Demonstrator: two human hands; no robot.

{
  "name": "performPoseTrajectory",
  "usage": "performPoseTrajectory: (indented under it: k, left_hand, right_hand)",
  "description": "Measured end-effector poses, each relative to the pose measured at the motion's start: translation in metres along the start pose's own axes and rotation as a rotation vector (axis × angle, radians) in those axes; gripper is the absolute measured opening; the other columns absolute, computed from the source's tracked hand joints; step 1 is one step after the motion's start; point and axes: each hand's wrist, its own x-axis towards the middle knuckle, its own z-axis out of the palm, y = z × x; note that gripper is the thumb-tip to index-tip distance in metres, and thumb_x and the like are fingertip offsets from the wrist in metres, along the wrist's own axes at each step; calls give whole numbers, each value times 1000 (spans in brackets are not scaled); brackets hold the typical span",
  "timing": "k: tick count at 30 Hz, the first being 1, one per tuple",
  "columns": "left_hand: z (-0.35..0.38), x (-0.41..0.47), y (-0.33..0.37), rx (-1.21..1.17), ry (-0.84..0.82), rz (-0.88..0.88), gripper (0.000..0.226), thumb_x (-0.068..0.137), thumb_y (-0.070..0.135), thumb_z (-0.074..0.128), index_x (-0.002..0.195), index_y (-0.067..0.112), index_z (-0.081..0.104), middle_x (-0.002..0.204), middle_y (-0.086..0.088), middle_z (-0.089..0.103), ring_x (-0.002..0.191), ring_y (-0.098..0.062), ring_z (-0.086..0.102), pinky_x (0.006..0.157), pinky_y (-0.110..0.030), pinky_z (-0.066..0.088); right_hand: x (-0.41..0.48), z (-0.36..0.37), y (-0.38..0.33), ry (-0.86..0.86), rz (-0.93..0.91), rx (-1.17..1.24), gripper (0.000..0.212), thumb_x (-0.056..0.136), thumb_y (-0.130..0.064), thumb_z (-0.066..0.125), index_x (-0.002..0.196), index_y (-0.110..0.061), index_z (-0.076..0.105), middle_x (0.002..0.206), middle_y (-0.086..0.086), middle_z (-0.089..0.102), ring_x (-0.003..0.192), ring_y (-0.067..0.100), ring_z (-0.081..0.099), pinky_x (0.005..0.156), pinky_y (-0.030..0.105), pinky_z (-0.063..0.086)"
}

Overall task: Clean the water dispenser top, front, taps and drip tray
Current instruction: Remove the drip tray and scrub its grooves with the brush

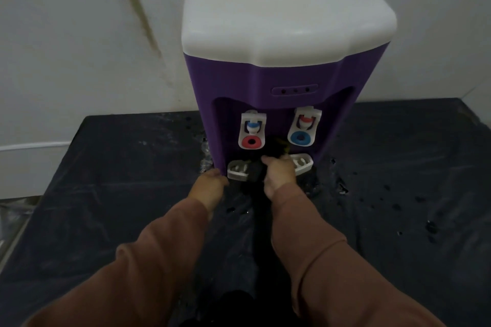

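A purple water dispenser (279, 74) with a white top (281, 24) stands on a dark, wet-spotted countertop (106, 207) against a pale wall (66, 34), as a person in brown sleeves (326, 260) reaches both hands to its base. The left hand (210, 188) rests at the dispenser's lower left corner, touching the left end of the white drip tray (239, 170); its fingers curl against the tray's edge, though whether they actually grip it cannot be told. The right hand (279, 175) lies over the middle of the tray, pressed down on a dark cloth (255, 171) that covers the tray's centre; the fingers fold over the cloth and appear to hold it. The slotted ends of the tray show white on either side of that hand.

Just above the hands, inside the front recess, hang 2 white taps. The left tap (252, 130) carries a blue-banded spout and a red ring below it; the right tap (304, 127) carries a red-banded spout and a blue ring. Between them, low in the recess, sits something dark with a yellowish edge, too dim to identify. A row of 3 small indicator dots (295, 90) marks the panel above the taps. Droplets and smears dot the countertop to the dispenser's right.
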Motion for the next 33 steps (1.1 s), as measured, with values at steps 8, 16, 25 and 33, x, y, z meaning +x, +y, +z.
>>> performPoseTrajectory:
  k: [8, 16, 25, 33]
  left_hand:
    - [11, 15, 6, -405, 121, -204, 31, 88, -6, 36, 115, 1, 51, 101, -12, 54, 88, -22, 55, 84, -32, 43]
    - [37, 15, 7, -414, 121, -212, 45, 86, -4, 44, 130, 3, 45, 136, -14, 47, 127, -27, 44, 91, -34, 44]
    - [43, 12, 15, -507, 127, -209, 41, 91, 10, 50, 132, 8, 44, 137, -13, 45, 117, -26, 49, 88, -34, 45]
    - [28, 0, 9, -587, -23, -178, 26, 92, 9, 53, 118, 3, 54, 103, -11, 60, 98, -23, 57, 94, -34, 44]
  right_hand:
    - [-9, -35, -9, -200, 97, -131, 39, 82, 11, 40, 109, -12, 56, 103, 16, 63, 102, 36, 59, 86, 44, 51]
    - [-18, -91, -19, -93, 89, 37, 25, 75, -1, 39, 85, -12, 59, 91, 17, 62, 83, 32, 60, 85, 47, 49]
    - [-30, -92, -28, -264, 142, -9, 40, 83, -40, 60, 112, -13, 65, 114, 13, 67, 109, 29, 62, 97, 44, 46]
    - [-43, -86, -40, -143, -153, -379, 12, 80, -9, 60, 75, -17, 67, 84, 7, 67, 86, 23, 62, 83, 39, 50]
